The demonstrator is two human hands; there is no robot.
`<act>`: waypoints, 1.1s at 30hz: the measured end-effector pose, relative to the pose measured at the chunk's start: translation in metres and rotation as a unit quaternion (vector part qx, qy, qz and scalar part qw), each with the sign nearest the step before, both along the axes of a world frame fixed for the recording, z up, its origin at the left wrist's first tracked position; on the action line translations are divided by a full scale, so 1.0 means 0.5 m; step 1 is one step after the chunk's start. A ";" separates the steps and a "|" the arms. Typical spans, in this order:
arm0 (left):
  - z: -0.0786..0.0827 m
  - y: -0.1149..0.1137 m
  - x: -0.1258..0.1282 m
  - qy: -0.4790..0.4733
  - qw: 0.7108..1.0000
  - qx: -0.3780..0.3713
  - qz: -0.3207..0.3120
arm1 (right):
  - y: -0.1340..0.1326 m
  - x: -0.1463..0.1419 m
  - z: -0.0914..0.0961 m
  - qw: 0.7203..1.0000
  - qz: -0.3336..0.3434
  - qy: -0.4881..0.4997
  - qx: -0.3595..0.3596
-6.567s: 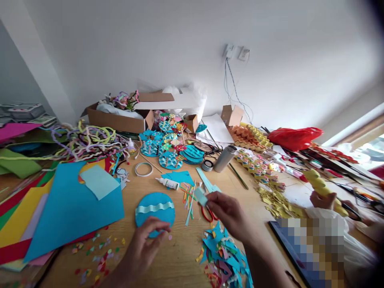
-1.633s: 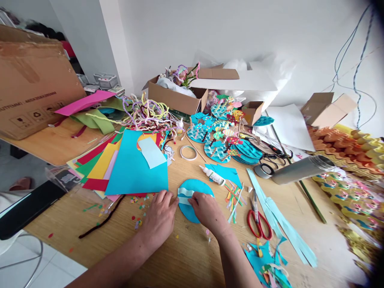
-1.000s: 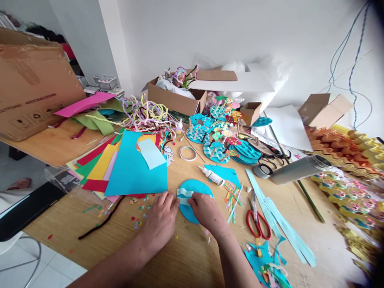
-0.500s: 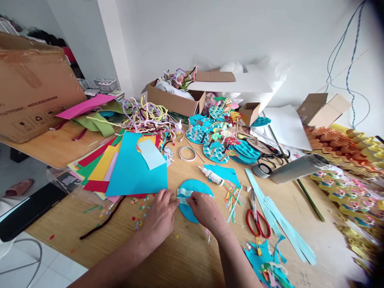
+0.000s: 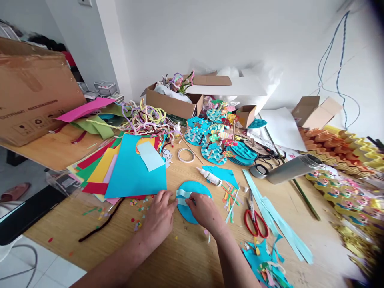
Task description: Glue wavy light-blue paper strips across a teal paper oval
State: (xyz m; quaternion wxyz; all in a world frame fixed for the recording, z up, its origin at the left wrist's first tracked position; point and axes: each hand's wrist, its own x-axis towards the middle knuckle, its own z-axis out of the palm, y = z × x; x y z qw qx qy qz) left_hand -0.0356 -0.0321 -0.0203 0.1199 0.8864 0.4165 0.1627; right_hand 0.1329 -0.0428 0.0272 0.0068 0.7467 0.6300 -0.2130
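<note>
A round blue paper disc (image 5: 188, 215) lies flat on the table between my hands. Two pale blue paper strips cross it; the upper strip (image 5: 183, 193) has wavy edges. My left hand (image 5: 159, 216) is at the disc's left rim, thumb and forefinger closed at the left end of the lower strip (image 5: 181, 201). Over the disc's right half, my right hand (image 5: 205, 211) is curled, with its fingertips pinched on that same lower strip. The right part of both strips is hidden under this hand. A white glue bottle (image 5: 210, 176) lies just beyond the disc.
Coloured paper sheets (image 5: 135, 176) are stacked at left. Red-handled scissors (image 5: 256, 223), long pale strips (image 5: 285, 224) and blue scraps (image 5: 258, 260) lie at right. Behind are a tape roll (image 5: 186, 155), finished blue paper pieces (image 5: 213, 153) and a metal flask (image 5: 292, 169).
The view has shifted slightly, so everything sits a little further left and lower. Both hands keep nearly the same position at the disc.
</note>
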 end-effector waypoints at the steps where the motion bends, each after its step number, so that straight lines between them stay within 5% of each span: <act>1: 0.000 0.000 0.000 0.004 1.000 0.003 -0.002 | 0.000 0.001 0.001 1.000 -0.001 0.005 0.003; 13: 0.000 0.001 0.001 0.008 1.000 0.023 -0.005 | -0.014 0.081 0.039 0.983 -0.050 0.158 0.076; 22: 0.007 0.013 -0.006 -0.075 0.996 0.041 0.004 | -0.030 0.088 0.056 0.978 -0.050 0.174 0.107; 27: 0.031 0.020 0.036 -0.160 0.985 0.003 -0.066 | -0.031 0.084 0.047 0.972 -0.050 0.194 0.123; 33: 0.022 0.032 0.105 -0.183 0.977 -0.061 -0.090 | -0.031 0.090 0.040 0.962 -0.047 0.228 0.143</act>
